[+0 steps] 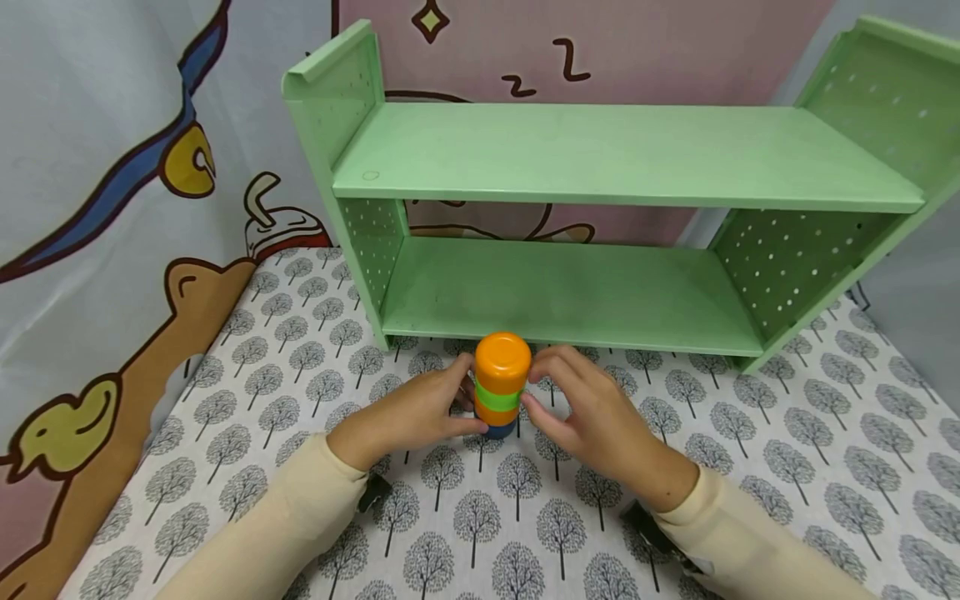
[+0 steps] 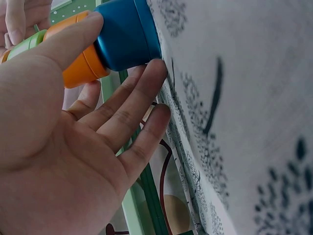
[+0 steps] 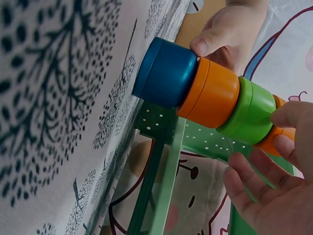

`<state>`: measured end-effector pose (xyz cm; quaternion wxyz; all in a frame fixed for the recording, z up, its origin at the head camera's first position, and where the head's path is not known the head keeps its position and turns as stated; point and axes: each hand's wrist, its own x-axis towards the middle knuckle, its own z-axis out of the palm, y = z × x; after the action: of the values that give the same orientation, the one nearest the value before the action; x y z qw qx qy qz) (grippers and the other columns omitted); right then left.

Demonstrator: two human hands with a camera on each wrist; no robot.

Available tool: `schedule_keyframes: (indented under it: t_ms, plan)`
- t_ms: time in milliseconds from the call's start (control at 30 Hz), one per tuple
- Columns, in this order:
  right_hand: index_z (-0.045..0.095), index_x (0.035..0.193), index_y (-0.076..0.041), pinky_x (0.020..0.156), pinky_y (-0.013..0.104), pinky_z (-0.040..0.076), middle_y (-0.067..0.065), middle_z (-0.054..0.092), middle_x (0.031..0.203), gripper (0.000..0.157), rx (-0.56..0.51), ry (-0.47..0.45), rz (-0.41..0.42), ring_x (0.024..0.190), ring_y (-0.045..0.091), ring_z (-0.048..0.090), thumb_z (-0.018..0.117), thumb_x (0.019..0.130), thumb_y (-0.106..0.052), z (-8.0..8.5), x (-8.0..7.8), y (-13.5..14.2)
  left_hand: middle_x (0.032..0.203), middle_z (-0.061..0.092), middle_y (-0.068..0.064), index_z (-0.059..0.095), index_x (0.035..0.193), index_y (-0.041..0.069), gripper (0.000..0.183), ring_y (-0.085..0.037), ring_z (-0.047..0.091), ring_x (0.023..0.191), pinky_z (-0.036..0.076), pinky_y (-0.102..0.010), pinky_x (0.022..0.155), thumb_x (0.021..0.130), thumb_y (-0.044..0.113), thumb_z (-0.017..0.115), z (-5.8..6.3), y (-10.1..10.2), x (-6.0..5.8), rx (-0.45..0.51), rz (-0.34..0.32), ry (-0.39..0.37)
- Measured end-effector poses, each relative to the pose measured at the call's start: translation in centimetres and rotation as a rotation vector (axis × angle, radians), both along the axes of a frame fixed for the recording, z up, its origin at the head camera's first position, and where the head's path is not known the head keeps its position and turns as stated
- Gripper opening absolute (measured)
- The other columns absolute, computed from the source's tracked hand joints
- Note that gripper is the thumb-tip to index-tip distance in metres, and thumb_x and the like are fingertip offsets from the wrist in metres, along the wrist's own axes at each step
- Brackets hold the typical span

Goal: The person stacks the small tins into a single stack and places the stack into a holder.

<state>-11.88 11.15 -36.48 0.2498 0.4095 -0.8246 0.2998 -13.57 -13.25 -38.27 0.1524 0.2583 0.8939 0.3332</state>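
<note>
An upright stack of round plastic pieces, like small lidded jars, stands on the cloth between the hands. The blue piece is lowest, then an orange piece, a green piece and another orange piece on top. My left hand is at the stack's left; its thumb touches near the blue-orange seam, with the other fingers extended beside the lower pieces. On the right, my right hand has its thumb and index finger near the green and top orange pieces, its other fingers spread apart from them.
A pale green shelf unit with two boards stands just behind the stack. Tree-patterned cloth covers the table. Printed cartoon hangings line the left and back.
</note>
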Motion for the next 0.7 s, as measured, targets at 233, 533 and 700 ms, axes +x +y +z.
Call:
schedule_keyframes:
  t_ms: [233, 533, 700]
  plan:
    - [0.061, 0.100, -0.005, 0.080, 0.033, 0.061, 0.006, 0.064, 0.108, 0.024, 0.005, -0.007, -0.001, 0.093, 0.019, 0.066, 0.076, 0.081, -0.008, -0.20, 0.03, 0.00, 0.111, 0.069, -0.001, 0.042, 0.133, 0.015, 0.063, -0.012, 0.068, 0.099, 0.057, -0.029, 0.091, 0.085, 0.028, 0.081, -0.09, -0.05, -0.02, 0.000, -0.002, 0.001]
    - [0.061, 0.100, -0.007, 0.078, 0.031, 0.061, 0.006, 0.064, 0.108, 0.023, 0.007, -0.003, 0.005, 0.090, 0.018, 0.066, 0.075, 0.081, -0.008, -0.39, -0.03, -0.10, 0.111, 0.069, -0.001, 0.042, 0.132, 0.015, 0.062, -0.011, 0.068, 0.099, 0.057, -0.029, 0.090, 0.085, 0.029, 0.081, -0.17, -0.06, -0.05, 0.000, 0.002, 0.004]
    - [0.061, 0.100, -0.007, 0.078, 0.031, 0.061, 0.005, 0.064, 0.109, 0.023, -0.007, -0.049, 0.017, 0.091, 0.017, 0.066, 0.076, 0.082, -0.007, -0.47, 0.02, -0.07, 0.110, 0.069, -0.001, 0.042, 0.133, 0.015, 0.063, -0.011, 0.068, 0.099, 0.057, -0.029, 0.090, 0.085, 0.029, 0.081, -0.18, -0.07, -0.07, -0.001, 0.000, 0.011]
